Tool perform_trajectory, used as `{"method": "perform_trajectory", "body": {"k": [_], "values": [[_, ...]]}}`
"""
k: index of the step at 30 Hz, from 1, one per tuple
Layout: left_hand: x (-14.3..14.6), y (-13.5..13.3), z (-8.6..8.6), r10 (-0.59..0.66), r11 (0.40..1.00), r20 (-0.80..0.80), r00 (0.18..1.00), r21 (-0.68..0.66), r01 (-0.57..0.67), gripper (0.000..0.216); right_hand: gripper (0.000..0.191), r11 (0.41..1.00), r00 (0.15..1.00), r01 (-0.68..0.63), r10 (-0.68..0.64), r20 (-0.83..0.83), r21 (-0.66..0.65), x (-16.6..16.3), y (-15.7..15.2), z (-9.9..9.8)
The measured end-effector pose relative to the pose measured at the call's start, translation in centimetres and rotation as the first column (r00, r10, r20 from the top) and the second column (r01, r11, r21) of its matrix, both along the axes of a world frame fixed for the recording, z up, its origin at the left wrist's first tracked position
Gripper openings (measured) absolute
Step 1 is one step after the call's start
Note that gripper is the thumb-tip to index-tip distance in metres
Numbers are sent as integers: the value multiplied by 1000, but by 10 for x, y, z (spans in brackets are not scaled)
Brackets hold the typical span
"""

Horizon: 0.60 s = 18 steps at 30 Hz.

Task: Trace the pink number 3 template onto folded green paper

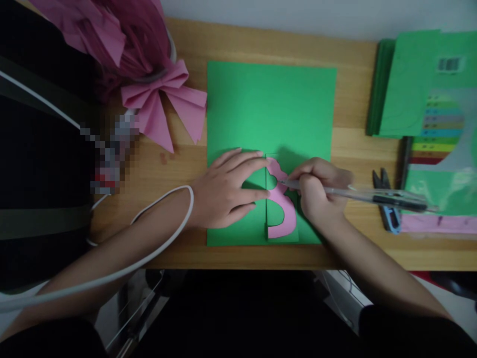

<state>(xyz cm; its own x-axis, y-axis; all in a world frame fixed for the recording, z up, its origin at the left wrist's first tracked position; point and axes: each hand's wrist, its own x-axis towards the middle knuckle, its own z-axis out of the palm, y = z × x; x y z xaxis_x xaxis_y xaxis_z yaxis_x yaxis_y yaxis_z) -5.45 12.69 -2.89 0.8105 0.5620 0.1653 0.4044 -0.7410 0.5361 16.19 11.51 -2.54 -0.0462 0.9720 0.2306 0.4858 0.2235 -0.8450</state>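
Observation:
A green paper sheet (272,107) lies flat on the wooden table (354,79). On its lower part sits a pink curved paper cut-out (283,205) on a folded green piece (275,214). My left hand (223,189) lies with fingers spread, pressing down the green paper and the cut-out's left edge. My right hand (316,191) is closed round a clear pen (365,195), whose tip touches the upper edge of the pink cut-out.
Pink folded paper bows (164,102) lie at the back left. A stack of green paper and a pack of coloured sheets (428,99) sit at the right, with small scissors (387,209) beside them. A white cable (149,258) loops over my left forearm.

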Motion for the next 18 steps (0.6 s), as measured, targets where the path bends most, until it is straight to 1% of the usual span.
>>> {"method": "perform_trajectory", "body": {"k": [8,18], "values": [[-1,0,0,-3,1000,-2,1000,-3,3,28,25,1000,1000,-10,10,-12,-6,0,-1,1],[0,0,0,-3,1000,-1,1000,10,3,27,25,998,998,-64,63,24,14,1,1,3]]}}
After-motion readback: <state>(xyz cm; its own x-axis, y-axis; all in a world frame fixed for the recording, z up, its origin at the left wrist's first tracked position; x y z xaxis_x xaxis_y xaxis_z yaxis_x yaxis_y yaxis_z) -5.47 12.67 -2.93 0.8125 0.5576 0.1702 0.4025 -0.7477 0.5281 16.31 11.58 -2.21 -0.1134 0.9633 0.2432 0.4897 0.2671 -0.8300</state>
